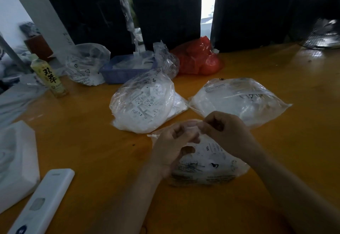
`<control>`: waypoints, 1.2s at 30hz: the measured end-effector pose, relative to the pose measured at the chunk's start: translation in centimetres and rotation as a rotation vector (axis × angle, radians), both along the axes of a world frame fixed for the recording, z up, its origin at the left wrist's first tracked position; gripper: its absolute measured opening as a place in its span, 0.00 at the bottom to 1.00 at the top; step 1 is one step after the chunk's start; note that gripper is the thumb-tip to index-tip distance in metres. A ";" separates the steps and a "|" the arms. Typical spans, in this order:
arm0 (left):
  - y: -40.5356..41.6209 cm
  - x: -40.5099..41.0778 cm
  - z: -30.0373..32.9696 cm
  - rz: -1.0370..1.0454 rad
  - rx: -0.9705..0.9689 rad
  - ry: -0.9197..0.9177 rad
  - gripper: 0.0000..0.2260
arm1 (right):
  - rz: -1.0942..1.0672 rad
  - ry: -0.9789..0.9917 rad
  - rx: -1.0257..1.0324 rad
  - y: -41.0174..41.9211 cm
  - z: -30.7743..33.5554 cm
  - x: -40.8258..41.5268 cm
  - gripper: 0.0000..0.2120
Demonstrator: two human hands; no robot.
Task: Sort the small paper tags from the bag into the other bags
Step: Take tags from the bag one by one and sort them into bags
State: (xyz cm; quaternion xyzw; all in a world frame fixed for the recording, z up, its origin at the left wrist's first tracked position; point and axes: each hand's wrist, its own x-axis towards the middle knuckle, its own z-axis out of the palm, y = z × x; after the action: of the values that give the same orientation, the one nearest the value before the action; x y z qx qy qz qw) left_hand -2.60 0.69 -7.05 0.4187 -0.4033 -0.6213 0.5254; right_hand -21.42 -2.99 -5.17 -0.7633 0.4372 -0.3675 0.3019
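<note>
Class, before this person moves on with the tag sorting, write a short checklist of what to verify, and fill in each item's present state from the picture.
1. Both hands on the nearest bag: ok; left hand and right hand pinch its top edge.
2. Nearest bag's mouth open: cannot tell, the hands hide it.
3. Tag held in the fingers: cannot tell.
4. Other bags within view: ok; the full bag of tags and the flatter clear bag lie just beyond the hands.
5. Table space around the nearest bag: ok; bottle and blue tray stand apart from it.
</note>
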 end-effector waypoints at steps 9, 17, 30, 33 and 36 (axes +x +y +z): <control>-0.5 0.2 -0.2 0.213 0.071 0.188 0.14 | 0.084 0.617 -0.067 -1.2 0.1 -2.0 0.14; -1.0 0.2 -0.8 0.192 0.057 0.303 0.14 | 0.175 0.602 -0.008 -1.5 0.3 -3.1 0.11; -0.8 -0.2 -0.6 0.148 0.054 0.303 0.08 | -0.041 -0.213 0.042 -0.9 1.2 -2.3 0.11; -0.7 -0.4 -0.5 0.107 0.053 0.307 0.08 | -0.042 -0.189 0.033 -1.1 1.1 -2.3 0.11; -0.5 -0.4 -0.5 0.082 0.044 0.289 0.09 | -0.027 -0.143 0.021 -1.1 1.1 -2.4 0.13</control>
State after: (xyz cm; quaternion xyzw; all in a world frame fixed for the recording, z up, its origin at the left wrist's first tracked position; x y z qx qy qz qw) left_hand -3.02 0.15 -7.51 0.3524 -0.2921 -0.6618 0.5937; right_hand -23.80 -4.09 -4.06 -0.7260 0.4285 -0.4206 0.3354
